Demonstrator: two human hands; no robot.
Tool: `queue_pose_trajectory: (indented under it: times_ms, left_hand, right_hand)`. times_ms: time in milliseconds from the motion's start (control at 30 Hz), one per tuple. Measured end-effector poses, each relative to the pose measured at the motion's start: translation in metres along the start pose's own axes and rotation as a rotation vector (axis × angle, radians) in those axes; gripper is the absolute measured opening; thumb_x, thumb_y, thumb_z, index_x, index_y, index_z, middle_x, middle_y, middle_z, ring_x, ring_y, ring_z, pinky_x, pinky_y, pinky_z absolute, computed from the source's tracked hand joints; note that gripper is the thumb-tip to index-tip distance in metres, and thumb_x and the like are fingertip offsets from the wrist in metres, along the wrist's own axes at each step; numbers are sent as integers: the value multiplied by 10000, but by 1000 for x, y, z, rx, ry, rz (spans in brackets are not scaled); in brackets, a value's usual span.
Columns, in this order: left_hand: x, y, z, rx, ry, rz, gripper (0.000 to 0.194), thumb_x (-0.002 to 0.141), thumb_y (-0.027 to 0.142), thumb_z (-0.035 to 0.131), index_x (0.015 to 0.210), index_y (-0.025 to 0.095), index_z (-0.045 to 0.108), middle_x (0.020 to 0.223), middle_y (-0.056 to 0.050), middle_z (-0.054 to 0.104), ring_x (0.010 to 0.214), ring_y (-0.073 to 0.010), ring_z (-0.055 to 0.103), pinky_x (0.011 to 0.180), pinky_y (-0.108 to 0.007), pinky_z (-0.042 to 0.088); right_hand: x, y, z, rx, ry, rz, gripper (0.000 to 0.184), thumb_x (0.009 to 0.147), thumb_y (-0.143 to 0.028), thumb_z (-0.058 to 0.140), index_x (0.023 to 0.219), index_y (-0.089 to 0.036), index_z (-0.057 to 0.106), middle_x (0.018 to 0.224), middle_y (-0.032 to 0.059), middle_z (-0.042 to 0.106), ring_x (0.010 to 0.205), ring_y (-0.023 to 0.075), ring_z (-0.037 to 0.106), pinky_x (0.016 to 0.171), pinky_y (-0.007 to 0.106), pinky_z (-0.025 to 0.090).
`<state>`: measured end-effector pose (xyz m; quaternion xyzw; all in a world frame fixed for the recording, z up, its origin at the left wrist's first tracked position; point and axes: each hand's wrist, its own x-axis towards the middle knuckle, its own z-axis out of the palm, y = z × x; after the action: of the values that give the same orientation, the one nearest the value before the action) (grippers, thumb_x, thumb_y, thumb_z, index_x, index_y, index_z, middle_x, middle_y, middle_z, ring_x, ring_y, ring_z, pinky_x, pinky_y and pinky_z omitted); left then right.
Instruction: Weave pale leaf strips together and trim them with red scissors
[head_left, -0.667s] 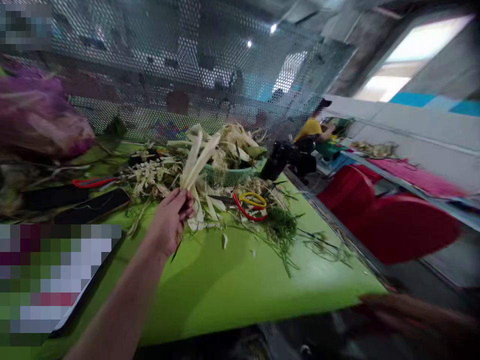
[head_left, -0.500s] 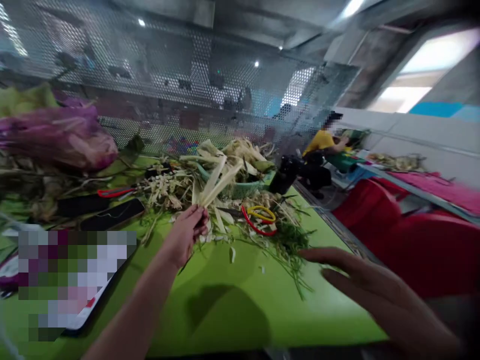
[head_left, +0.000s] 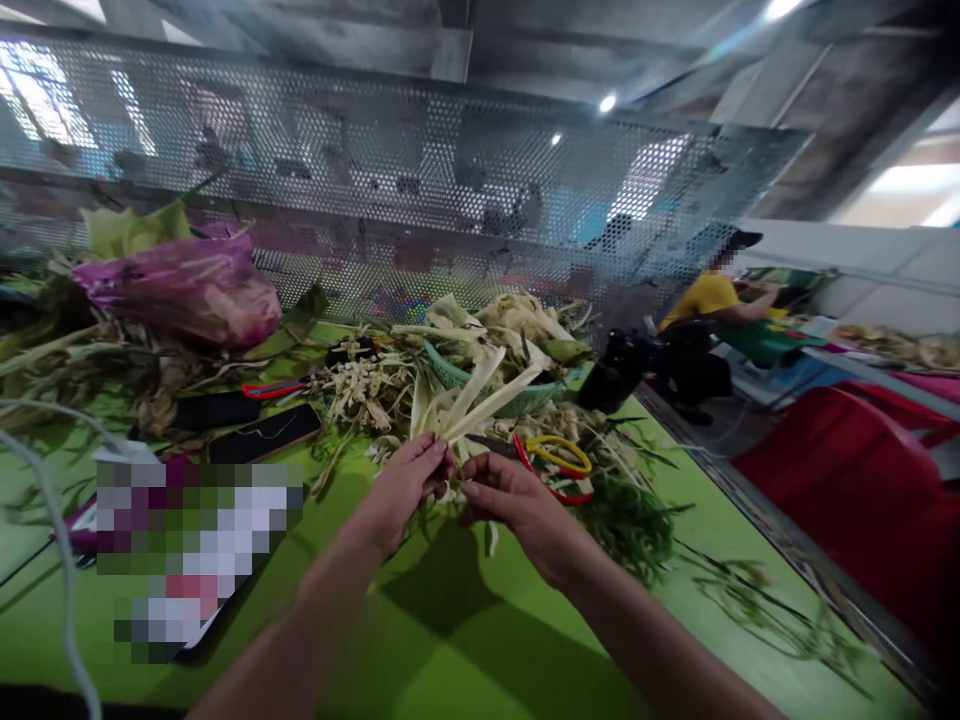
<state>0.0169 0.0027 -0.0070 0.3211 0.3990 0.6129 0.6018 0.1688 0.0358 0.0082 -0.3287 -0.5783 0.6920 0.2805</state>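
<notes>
In my left hand (head_left: 412,485) are pale, dry corn husk strips (head_left: 491,400), pinched at their lower ends, with the strips fanning up and away. My right hand (head_left: 517,500) meets it close by; its thumb and forefinger are pressed together beside the gathered husk ends. Whatever lies between those fingertips is too small to make out. Just beyond my right hand rest scissors with red and yellow handles (head_left: 562,455). Behind the held strips stands a green basket (head_left: 536,398) heaped with more husks (head_left: 517,320).
Phones (head_left: 266,433), a red-handled tool (head_left: 274,388) and a blurred-out screen or sheet lie left. Husk scraps (head_left: 367,390) and green strands (head_left: 630,525) litter the green table (head_left: 465,660). A purple bag (head_left: 187,290), a black camera (head_left: 615,370), a mesh partition and a seated person are farther off.
My right hand has come in from the right edge, its fingers closing beside my left hand at the husk ends. My left hand keeps its hold. The view has shifted, with things appearing farther right.
</notes>
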Motion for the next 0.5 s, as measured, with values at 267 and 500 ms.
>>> queue_pose_trajectory:
  times_ms: [267, 500]
  left_hand:
    - [5, -4, -8, -36, 33, 15, 242, 733, 364, 675, 745, 147, 569, 689, 23, 498, 514, -30, 377, 472, -151, 307]
    - [4, 2, -6, -77, 27, 53, 245, 753, 352, 665, 746, 128, 565, 651, 30, 478, 446, -2, 305, 460, -148, 302]
  right_hand:
    - [-5, -9, -18, -259, 119, -91, 258, 748, -413, 680, 763, -168, 602, 633, -43, 461, 519, 68, 318, 468, 219, 227]
    - [-3, -12, -31, -573, 144, -148, 230, 789, -398, 626, 864, -183, 660, 656, -18, 517, 585, 108, 394, 541, 245, 284]
